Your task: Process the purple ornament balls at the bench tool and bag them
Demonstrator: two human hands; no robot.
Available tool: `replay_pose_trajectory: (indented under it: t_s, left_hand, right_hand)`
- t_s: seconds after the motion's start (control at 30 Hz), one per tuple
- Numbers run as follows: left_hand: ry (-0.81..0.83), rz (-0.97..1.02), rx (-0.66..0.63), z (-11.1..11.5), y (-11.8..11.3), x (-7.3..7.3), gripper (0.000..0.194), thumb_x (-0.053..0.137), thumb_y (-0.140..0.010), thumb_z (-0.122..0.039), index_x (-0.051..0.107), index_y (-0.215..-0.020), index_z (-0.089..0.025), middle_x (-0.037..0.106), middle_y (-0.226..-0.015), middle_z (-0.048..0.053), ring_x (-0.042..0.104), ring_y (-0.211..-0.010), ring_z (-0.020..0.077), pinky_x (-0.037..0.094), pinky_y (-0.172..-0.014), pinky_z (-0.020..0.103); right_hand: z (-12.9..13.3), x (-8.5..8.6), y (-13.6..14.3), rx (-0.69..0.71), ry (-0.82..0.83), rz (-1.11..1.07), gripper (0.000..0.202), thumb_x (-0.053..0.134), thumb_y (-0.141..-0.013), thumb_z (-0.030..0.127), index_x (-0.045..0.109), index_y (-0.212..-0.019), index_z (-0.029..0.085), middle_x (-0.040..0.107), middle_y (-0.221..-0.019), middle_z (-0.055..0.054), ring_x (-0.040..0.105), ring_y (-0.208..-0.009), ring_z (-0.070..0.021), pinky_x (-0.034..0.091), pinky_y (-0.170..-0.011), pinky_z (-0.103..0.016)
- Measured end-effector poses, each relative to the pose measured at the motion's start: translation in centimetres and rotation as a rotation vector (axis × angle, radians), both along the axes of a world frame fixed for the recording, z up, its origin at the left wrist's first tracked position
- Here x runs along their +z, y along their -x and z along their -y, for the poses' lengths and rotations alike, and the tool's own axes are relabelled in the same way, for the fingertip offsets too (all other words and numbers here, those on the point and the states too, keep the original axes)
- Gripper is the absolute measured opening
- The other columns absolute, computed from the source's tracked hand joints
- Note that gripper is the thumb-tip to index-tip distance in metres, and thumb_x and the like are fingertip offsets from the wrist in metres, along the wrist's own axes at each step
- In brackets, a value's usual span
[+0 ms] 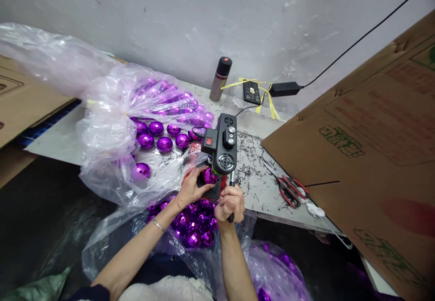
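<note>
Left hand: The left hand (192, 187) was closed round the sides of a shiny purple ball (210, 176), thumb on the near side and fingers on the far side.
Right hand: The right hand (231, 203) was wrapped in a fist round the black-handled lever (232, 178) of the machine.
Ball: It sat directly below the head of the black machine (227, 142), over a dark base; it seemed to touch the head, though the casing partly hid that spot from me.
Worktop: Thin black shreds (251, 156) were scattered over the pale worktop (258, 201), right of the machine.
Scissors: The red-and-black scissors (288, 190) lay open beside the cardboard box (356, 147).
Back edge: A dark-capped can (220, 79) stood near the wall, with a black power adapter (284, 89) and yellow ribbon (272, 109) to its right.
Loose balls: Several purple balls (165, 144) lay left of the machine, by a clear plastic bag (102, 106) with more inside.
Lower pile: A heap of purple balls (193, 228) rested in clear plastic below the worktop's near edge.
</note>
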State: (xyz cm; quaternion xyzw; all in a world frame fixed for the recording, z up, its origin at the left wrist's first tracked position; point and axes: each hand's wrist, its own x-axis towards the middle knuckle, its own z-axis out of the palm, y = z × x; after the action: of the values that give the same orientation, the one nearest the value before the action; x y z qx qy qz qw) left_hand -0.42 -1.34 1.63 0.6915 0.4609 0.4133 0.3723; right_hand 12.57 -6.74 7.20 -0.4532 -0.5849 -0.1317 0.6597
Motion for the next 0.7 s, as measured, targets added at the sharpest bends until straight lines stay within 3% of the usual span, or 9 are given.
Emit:
replay_pose_trajectory:
  t_s: [0.47,0.57,0.7]
  left_hand:
    - [-0.029,0.018,-0.007,-0.2,-0.2,-0.2,0.053,0.087,-0.087,-0.043,0.067,-0.131,-0.022,0.077,-0.129,0.012,0.074,-0.124,0.0337,0.061,-0.110,0.053]
    - [-0.034,0.018,-0.002,-0.2,-0.3,-0.4,0.055,0.088,-0.087,-0.044,0.067,-0.132,-0.021,0.077,-0.130,0.013,0.075,-0.124,0.0335,0.061,-0.109,0.052]
    - [-0.045,0.018,-0.006,-0.5,-0.4,-0.3,0.057,0.089,-0.086,-0.043,0.066,-0.134,-0.021,0.077,-0.128,0.012,0.075,-0.122,0.0328,0.061,-0.108,0.051]
  right_hand:
    - [-0.7,0.2,0.0,0.051,-0.048,0.084,0.040,0.037,-0.113,0.027,0.047,-0.075,0.024,0.056,-0.072,0.003,0.056,-0.058,-0.0110,0.047,-0.058,-0.028]
    - [-0.5,1.5,0.2,0.045,-0.047,0.032,0.042,0.036,-0.113,0.024,0.046,-0.071,0.024,0.054,-0.070,0.004,0.054,-0.058,-0.0100,0.046,-0.058,-0.027]
    - [-0.1,4.5,0.6,0.035,0.047,-0.106,0.042,0.042,-0.111,0.020,0.047,-0.069,0.023,0.052,-0.066,0.004,0.056,-0.060,-0.0111,0.040,-0.056,-0.027]
